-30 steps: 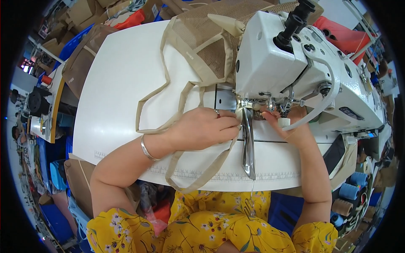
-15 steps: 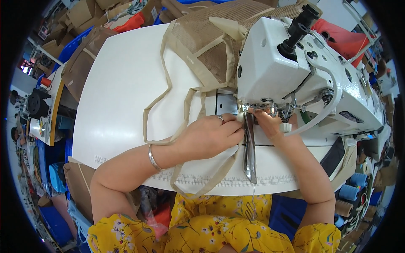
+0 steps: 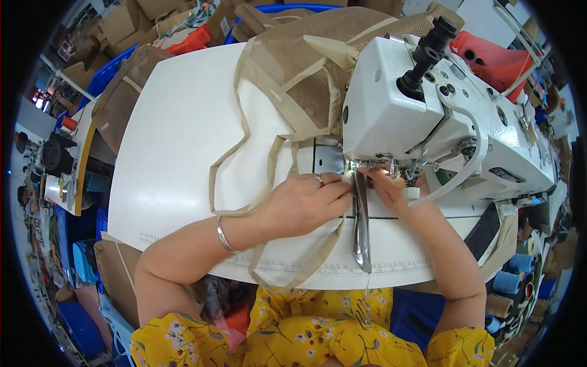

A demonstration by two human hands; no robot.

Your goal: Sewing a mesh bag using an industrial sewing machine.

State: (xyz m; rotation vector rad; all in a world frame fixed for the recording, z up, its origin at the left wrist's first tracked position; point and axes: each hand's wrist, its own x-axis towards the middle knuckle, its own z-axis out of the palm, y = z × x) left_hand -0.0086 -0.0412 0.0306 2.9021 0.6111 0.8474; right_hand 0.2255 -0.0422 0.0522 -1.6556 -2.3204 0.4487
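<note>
My left hand [image 3: 304, 205] is closed in a pinch beside the needle area of a white sewing machine [image 3: 391, 101]. A beige fabric strip [image 3: 324, 252] comes out below its fingers and loops over the table edge. Opposite it, my right hand [image 3: 388, 191] reaches under the machine head, its fingers drawn together; the machine's parts hide what is at their tips. Between the hands a shiny metal binding guide [image 3: 361, 238] points toward me. Brown mesh fabric [image 3: 306, 85] with beige edging lies behind the needle, its long strap [image 3: 243, 144] looping across the white table.
The white table [image 3: 177, 134] has a ruler scale along its front edge. Thread spools [image 3: 507, 282] stand at the lower right. A red-orange bag [image 3: 489, 61] lies behind the machine. Cardboard boxes [image 3: 125, 24] and a blue bin [image 3: 116, 64] are at the far left.
The table and machine sit slightly lower in the picture. Both hands stay at the needle area, with my right fingers shifted a little; the fabric lies nearly the same.
</note>
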